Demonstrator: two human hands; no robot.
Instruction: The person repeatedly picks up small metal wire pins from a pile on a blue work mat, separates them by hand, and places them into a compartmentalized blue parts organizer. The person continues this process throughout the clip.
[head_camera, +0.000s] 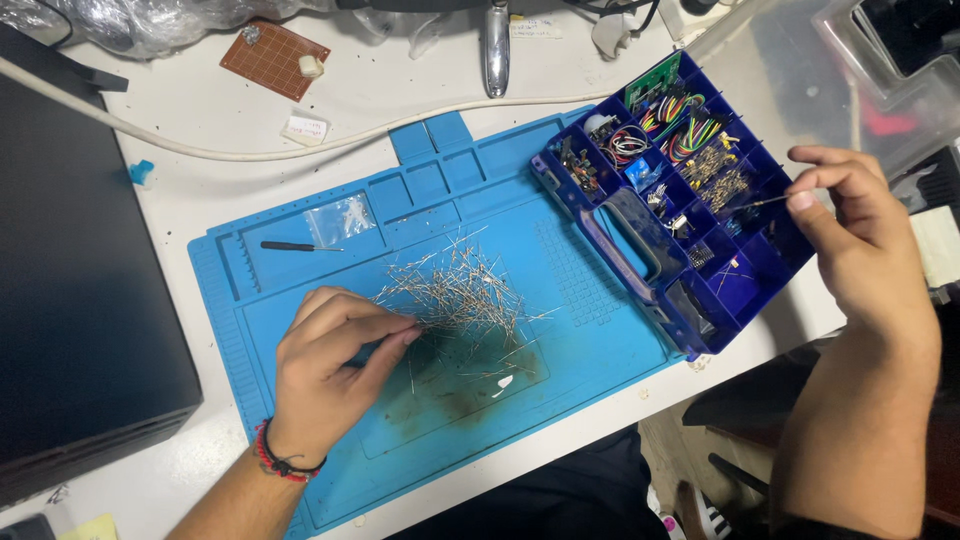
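While our left hand (335, 375) pinches at the near left edge of the heap of loose wire-legged parts (462, 295), our right hand (855, 235) holds one thin part (762, 202) over the blue compartment box (672, 200).
We see the heap lying mid-way on the blue work mat (590, 350); the right thumb and forefinger are closed on the part's lead, above the box's right-hand compartments. Left fingertips seem closed on a lead, though we cannot tell for sure. A small screwdriver (298, 246) rests far left on the mat.
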